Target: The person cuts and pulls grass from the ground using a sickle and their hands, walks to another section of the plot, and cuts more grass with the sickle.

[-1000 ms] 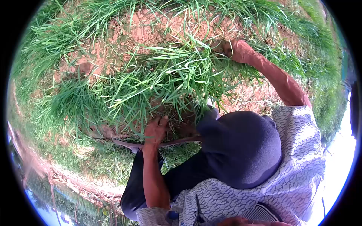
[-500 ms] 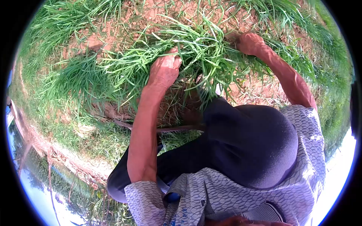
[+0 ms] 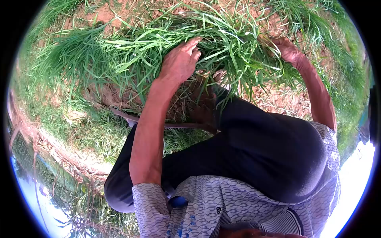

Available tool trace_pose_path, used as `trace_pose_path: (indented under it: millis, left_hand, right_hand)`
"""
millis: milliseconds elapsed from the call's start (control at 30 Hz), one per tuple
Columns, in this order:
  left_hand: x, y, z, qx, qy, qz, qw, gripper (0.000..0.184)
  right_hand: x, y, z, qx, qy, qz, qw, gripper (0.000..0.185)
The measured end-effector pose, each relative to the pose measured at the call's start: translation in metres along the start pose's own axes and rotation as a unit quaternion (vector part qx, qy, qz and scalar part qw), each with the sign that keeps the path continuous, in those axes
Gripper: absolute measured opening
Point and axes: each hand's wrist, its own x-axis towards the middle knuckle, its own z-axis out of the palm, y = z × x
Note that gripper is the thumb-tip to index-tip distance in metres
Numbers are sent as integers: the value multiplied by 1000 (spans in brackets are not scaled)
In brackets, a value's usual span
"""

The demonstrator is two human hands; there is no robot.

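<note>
Ground: Reddish soil (image 3: pixel 283 103) is showing in patches right of centre and along the top of the frame, while low grass (image 3: pixel 97 137) is covering the left, below the middle.
Dark trousers (image 3: pixel 274 154): They are filling the lower centre and right, with bent knees pointing to both sides.
Patterned shirt (image 3: pixel 254 194): It is spreading across the bottom of the frame.
Green clump (image 3: pixel 147 47): Long, narrow leaves are arching across the upper middle, from upper left to the right hand.
Leaf handling: The blades are looking light, limp and easily bruised, probably slippery if damp; gathering a whole bundle low, near the stems, would likely be safer than pulling at tips.
Brownish strip (image 3: pixel 184 125): It is lying in the middle, passing behind the left forearm.
Left hand (image 3: pixel 177 63): It is resting against the leaves at upper centre, fingers bending loosely; whether they are gripping blades, I cannot tell.
Right hand (image 3: pixel 290 52): It is reaching in at upper right, beside the clump's stem end; leaves are hiding the fingertips, so their hold is unclear.
</note>
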Motion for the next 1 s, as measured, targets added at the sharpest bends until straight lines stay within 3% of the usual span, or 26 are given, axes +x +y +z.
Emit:
trace_pose_path:
  millis: [33, 100, 167, 200, 267, 300, 367, 400, 433, 500, 567, 633, 700, 767, 833, 900, 967, 1000]
  left_hand:
    - [2, 0, 3, 5, 7, 15, 1000, 44]
    - [8, 8, 3, -28, -7, -5, 1000, 44]
    - [9, 14, 3, 61, 41, 52, 996, 44]
    - [10, 18, 1, -6, 16, 31, 999, 45]
    - [8, 17, 6, -18, 35, 56, 998, 45]
    - [8, 14, 8, -30, 54, 80, 995, 45]
    - [9, 3, 13, -11, 60, 88, 994, 45]
    - [4, 0, 13, -5, 80, 134, 988, 43]
    - [-4, 6, 10, -14, 99, 110, 989, 39]
    - [-18, 13, 10, -25, 120, 85, 989, 36]
    - [-31, 16, 15, 18, 109, 125, 986, 32]
    - [-39, 26, 24, 36, 51, 151, 987, 29]
    - [-39, 34, 41, 38, 69, 172, 982, 30]
    - [-40, 39, 55, 1, 17, 133, 991, 33]
    - [-40, 39, 72, 18, -30, 156, 987, 37]
    - [-42, 30, 92, 48, -66, 176, 981, 38]
    - [-51, 30, 103, 70, -114, 217, 967, 36]
    - [-60, 43, 94, 74, -145, 186, 969, 33]
  right_hand:
    - [-21, -17, -8, -39, -38, -53, 997, 24]
    - [-63, -79, -5, 52, -67, -74, 994, 24]
    - [-87, -118, 10, 48, -135, -173, 975, 22]
    - [-93, -129, 30, 80, -175, -218, 957, 20]
    - [-93, -153, 72, 102, -269, -197, 937, 17]
    - [-89, -162, 89, 91, -321, -131, 933, 16]
    - [-54, -141, 120, 20, -277, -162, 947, 16]
    - [-29, -118, 125, -72, -190, -179, 963, 18]
    - [-6, -98, 120, -162, -102, -192, 963, 21]
    - [9, -88, 92, -288, -29, -179, 940, 19]
    - [6, -85, 70, -57, -82, -59, 993, 15]
    - [7, -76, 71, -82, -45, -78, 993, 12]
    - [11, -76, 78, -119, -20, -131, 984, 14]
    - [12, -72, 79, -47, -22, -96, 994, 23]
    - [15, -65, 81, 76, -41, -173, 981, 23]
    - [-11, -95, 74, 103, -92, -162, 977, 22]
    - [-25, -111, 76, 28, -109, -35, 993, 31]
    - [-15, -99, 88, -19, -124, -143, 982, 36]
